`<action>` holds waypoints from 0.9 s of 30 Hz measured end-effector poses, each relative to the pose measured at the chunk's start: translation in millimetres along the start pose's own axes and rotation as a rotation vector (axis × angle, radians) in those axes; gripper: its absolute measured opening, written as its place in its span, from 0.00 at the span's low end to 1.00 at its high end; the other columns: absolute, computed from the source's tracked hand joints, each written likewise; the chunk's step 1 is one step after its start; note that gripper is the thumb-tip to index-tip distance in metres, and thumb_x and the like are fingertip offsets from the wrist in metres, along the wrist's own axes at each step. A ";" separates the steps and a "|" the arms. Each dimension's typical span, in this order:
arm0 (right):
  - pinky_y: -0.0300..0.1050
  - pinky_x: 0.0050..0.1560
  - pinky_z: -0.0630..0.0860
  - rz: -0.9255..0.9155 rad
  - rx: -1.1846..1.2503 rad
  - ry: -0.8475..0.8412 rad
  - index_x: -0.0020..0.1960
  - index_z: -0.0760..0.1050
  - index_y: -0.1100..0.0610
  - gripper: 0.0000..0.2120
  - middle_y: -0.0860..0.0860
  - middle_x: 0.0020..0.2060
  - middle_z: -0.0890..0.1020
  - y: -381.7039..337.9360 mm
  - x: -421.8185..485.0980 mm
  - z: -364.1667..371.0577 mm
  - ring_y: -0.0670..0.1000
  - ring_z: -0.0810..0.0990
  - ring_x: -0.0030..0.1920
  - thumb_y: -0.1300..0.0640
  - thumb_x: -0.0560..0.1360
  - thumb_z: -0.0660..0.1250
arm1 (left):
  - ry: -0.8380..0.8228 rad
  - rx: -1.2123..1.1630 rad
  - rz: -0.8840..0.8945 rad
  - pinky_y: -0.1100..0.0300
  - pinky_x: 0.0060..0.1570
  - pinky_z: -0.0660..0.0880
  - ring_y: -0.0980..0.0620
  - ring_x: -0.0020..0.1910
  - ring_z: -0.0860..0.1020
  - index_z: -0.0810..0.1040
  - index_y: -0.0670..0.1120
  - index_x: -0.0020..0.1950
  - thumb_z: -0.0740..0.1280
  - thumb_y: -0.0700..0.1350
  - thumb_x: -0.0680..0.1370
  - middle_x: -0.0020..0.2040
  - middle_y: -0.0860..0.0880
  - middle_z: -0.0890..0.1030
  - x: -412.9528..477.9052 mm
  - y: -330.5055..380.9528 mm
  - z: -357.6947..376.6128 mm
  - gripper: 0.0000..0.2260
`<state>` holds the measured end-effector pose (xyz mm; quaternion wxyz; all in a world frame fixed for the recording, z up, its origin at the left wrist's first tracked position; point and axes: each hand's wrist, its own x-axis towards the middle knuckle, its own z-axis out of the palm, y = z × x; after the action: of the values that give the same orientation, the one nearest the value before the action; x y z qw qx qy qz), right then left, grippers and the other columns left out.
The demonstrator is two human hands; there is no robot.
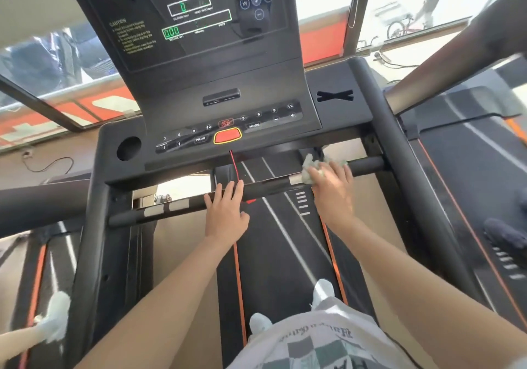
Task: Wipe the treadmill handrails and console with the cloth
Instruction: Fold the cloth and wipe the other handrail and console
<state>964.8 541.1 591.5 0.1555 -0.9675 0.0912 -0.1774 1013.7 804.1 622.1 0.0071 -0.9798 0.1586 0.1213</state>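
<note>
1. Black crossbar handrail (271,186): runs across the front of the treadmill below the console, tilted in the view with its right end higher. Two silver patches sit on its left part and one near the cloth.
2. Cloth (309,169): pale, crumpled, lying on the right part of the crossbar handrail. It bunches out beyond the fingertips and to their left. Its edges are blurred.
3. Right hand (332,189): laid flat on the cloth with fingers extended and slightly spread, pressing it onto the bar. The hand is blurred.
4. Left hand (226,214): rests on the middle of the crossbar handrail, fingers straight and close together across the bar, thumb held out to the side. It holds nothing and is well apart from the cloth.
5. Console (216,40): tall dark display panel with green lit readouts, above a key panel (256,124) of numbered buttons.
6. Red button (227,136): yellow-rimmed, at the centre of the key panel. A red cord (234,166) hangs from just below it down to the bar beside the left hand's fingers.
7. Round hole (129,148): in the tray left of the keys.
8. Side handrail (379,129): thick black tube on the right.
9. Belt (285,240): dark with white lines and orange edges. Two white shoes (323,288) stand on it.
</note>
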 end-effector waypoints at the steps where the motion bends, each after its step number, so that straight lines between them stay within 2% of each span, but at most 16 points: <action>1: 0.59 0.69 0.66 -0.076 0.033 -0.050 0.57 0.80 0.54 0.17 0.52 0.56 0.81 -14.0 -1.7 5.4 0.61 0.75 0.64 0.64 0.70 0.72 | -0.004 -0.002 0.002 0.34 0.76 0.53 0.40 0.81 0.56 0.53 0.51 0.83 0.64 0.49 0.79 0.81 0.48 0.61 0.1 -0.2 0.0 0.35; 4: 0.59 0.72 0.66 -0.309 0.065 -0.237 0.67 0.77 0.52 0.26 0.52 0.67 0.77 -54.4 -6.1 16.0 0.61 0.71 0.70 0.61 0.70 0.73 | -0.021 0.027 0.009 0.34 0.76 0.54 0.39 0.81 0.55 0.52 0.50 0.83 0.65 0.51 0.77 0.81 0.48 0.61 0.5 -0.2 -1.5 0.38; 6: 0.57 0.75 0.62 -0.370 0.032 -0.320 0.71 0.74 0.50 0.29 0.51 0.71 0.74 -66.9 -4.4 19.8 0.60 0.68 0.73 0.60 0.71 0.74 | -0.035 0.051 0.011 0.34 0.76 0.55 0.40 0.81 0.55 0.50 0.50 0.83 0.66 0.52 0.77 0.82 0.48 0.60 0.7 0.5 -2.3 0.39; 8: 0.57 0.76 0.60 -0.389 0.015 -0.345 0.72 0.73 0.49 0.29 0.51 0.73 0.72 -64.0 -2.1 20.4 0.58 0.67 0.74 0.59 0.72 0.73 | -0.035 0.053 0.005 0.34 0.76 0.55 0.40 0.81 0.55 0.50 0.50 0.83 0.67 0.51 0.76 0.82 0.48 0.60 0.0 0.3 -2.3 0.40; 13: 0.58 0.74 0.61 -0.334 0.016 -0.200 0.68 0.76 0.47 0.26 0.52 0.66 0.77 -10.2 -1.6 4.3 0.59 0.72 0.68 0.60 0.71 0.72 | -0.021 0.079 -0.010 0.33 0.74 0.60 0.40 0.79 0.59 0.53 0.50 0.83 0.68 0.52 0.73 0.79 0.48 0.64 3.1 -1.2 1.8 0.41; 17: 0.57 0.71 0.64 -0.189 0.026 -0.040 0.65 0.78 0.52 0.25 0.53 0.61 0.79 45.0 -4.0 -18.5 0.61 0.73 0.64 0.66 0.69 0.71 | -0.066 0.025 -0.020 0.34 0.75 0.55 0.41 0.80 0.57 0.53 0.51 0.83 0.67 0.53 0.74 0.80 0.51 0.62 7.5 -2.1 -1.1 0.40; 21: 0.52 0.67 0.66 -0.130 0.099 0.064 0.58 0.81 0.55 0.17 0.53 0.53 0.82 39.7 1.0 -13.2 0.59 0.76 0.58 0.66 0.71 0.70 | -0.098 -0.032 -0.012 0.34 0.77 0.49 0.41 0.82 0.54 0.51 0.52 0.83 0.69 0.49 0.75 0.82 0.51 0.59 8.3 -5.0 -4.5 0.41; 23: 0.52 0.65 0.69 -0.188 0.150 0.039 0.56 0.83 0.56 0.16 0.53 0.52 0.83 16.7 4.3 0.1 0.60 0.79 0.57 0.69 0.70 0.73 | -0.084 -0.049 -0.009 0.35 0.77 0.47 0.42 0.82 0.53 0.51 0.53 0.83 0.69 0.48 0.75 0.82 0.51 0.58 6.7 -4.7 -5.5 0.42; 27: 0.53 0.68 0.70 -0.358 0.143 -0.150 0.57 0.84 0.54 0.21 0.51 0.58 0.83 -47.9 5.5 20.0 0.58 0.79 0.60 0.66 0.65 0.75 | -0.080 -0.088 0.018 0.37 0.78 0.45 0.43 0.82 0.53 0.51 0.52 0.83 0.70 0.47 0.75 0.83 0.51 0.58 3.9 -7.1 -8.1 0.42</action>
<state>983.2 590.0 591.5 0.1962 -0.9653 -0.1068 -0.1356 1021.3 809.2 628.8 -0.0307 -0.9721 0.1615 0.1671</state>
